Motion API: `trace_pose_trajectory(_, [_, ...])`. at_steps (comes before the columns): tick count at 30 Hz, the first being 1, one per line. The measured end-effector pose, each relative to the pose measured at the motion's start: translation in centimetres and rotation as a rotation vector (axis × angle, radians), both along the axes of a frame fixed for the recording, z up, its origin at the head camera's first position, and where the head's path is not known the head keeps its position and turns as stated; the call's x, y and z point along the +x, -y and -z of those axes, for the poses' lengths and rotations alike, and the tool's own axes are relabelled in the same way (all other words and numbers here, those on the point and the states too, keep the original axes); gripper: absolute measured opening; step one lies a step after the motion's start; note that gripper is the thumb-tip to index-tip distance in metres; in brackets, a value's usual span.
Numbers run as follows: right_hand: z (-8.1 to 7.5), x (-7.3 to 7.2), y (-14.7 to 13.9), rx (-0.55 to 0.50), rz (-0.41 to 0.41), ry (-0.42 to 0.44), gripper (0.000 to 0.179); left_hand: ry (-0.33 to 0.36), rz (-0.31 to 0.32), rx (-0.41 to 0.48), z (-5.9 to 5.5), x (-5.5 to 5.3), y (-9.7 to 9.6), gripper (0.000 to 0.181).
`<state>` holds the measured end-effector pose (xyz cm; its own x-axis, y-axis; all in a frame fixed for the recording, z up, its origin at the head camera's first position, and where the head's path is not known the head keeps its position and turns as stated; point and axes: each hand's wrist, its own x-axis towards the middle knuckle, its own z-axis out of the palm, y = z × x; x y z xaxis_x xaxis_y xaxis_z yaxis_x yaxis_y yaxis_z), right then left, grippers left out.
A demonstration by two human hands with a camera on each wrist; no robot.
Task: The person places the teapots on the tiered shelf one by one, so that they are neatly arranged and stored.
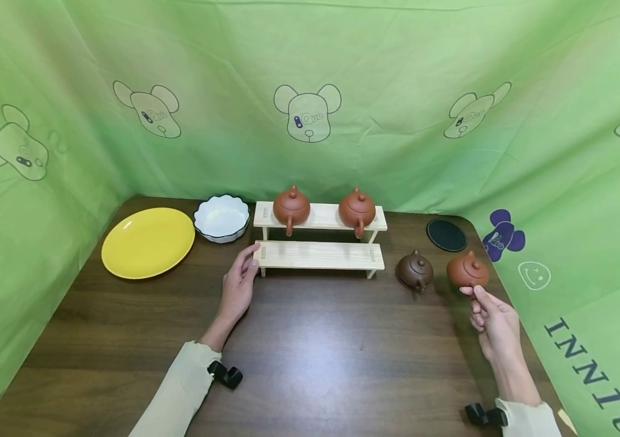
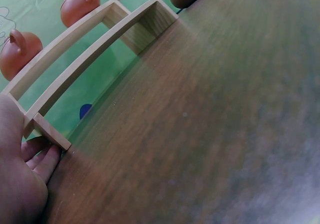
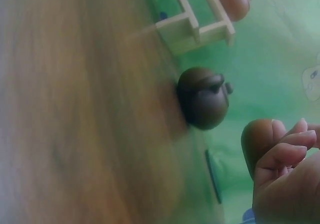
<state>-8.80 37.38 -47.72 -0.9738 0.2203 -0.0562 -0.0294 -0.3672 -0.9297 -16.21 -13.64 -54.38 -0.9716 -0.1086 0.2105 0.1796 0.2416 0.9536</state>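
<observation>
My right hand (image 1: 498, 328) pinches the handle of a reddish-brown clay teapot (image 1: 468, 271) at the right side of the table. In the right wrist view that teapot (image 3: 256, 141) appears raised off the tabletop, partly hidden by the fingers. To its left a dark brown teapot (image 1: 415, 271) stands on the table. My left hand (image 1: 240, 285) holds the left end of the lower step of a two-step wooden rack (image 1: 317, 255), its fingers around the end leg in the left wrist view. Two reddish teapots, a left one (image 1: 291, 207) and a right one (image 1: 357, 210), sit on the upper step.
A yellow plate (image 1: 148, 243) lies at the left, beside a white scalloped bowl (image 1: 222, 217). Behind the held teapot is a round black coaster (image 1: 447, 235). Green printed cloth (image 1: 222, 139) hangs around the back and sides of the brown wooden table (image 1: 310, 352).
</observation>
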Motion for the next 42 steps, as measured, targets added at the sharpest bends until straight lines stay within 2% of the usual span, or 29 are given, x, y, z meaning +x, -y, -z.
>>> trace_pose_trajectory(7, [-1.6,0.6,2.1,-0.032,-0.028,-0.050,0.039,0.012,0.006,-0.006,-0.2,0.1,0.0,0.041])
trace_pose_trajectory(12, [-2.3,1.2,3.8,-0.017,-0.061,-0.089,0.041,0.025,-0.011,-0.013,0.1,0.0,0.1,0.040])
trace_pose_trajectory(15, [-2.5,1.5,4.7,-0.004,-0.082,-0.102,0.042,0.047,-0.012,-0.013,0.0,0.0,0.1,0.040])
trace_pose_trajectory(17, [-2.7,1.6,5.3,0.014,-0.091,-0.102,0.043,0.070,0.000,-0.001,-0.4,0.2,0.0,0.040])
trace_pose_trajectory(19, [-2.8,1.7,5.9,0.025,-0.107,-0.102,0.043,0.084,-0.004,-0.006,-0.3,0.0,0.1,0.040])
trace_pose_trajectory(22, [-2.8,1.8,6.8,0.053,-0.130,-0.097,0.043,0.065,0.001,-0.005,-0.1,0.0,0.1,0.040])
trace_pose_trajectory(24, [-2.8,1.9,7.3,0.064,-0.146,-0.096,0.043,0.036,0.000,-0.015,0.4,-0.2,0.3,0.041])
trace_pose_trajectory(27, [-2.7,1.8,8.1,0.082,-0.167,-0.088,0.043,0.013,0.003,-0.015,0.4,-0.1,0.2,0.041])
trace_pose_trajectory(33, [-2.4,1.7,9.4,0.098,-0.194,-0.077,0.044,0.009,0.006,-0.003,0.0,0.1,0.0,0.041])
trace_pose_trajectory(39, [-2.0,1.7,10.6,0.112,-0.231,-0.060,0.042,0.035,-0.008,-0.018,0.3,-0.2,0.0,0.039])
trace_pose_trajectory(42, [-1.6,1.6,11.2,0.125,-0.261,-0.044,0.041,0.021,-0.001,-0.027,0.6,-0.3,0.1,0.040])
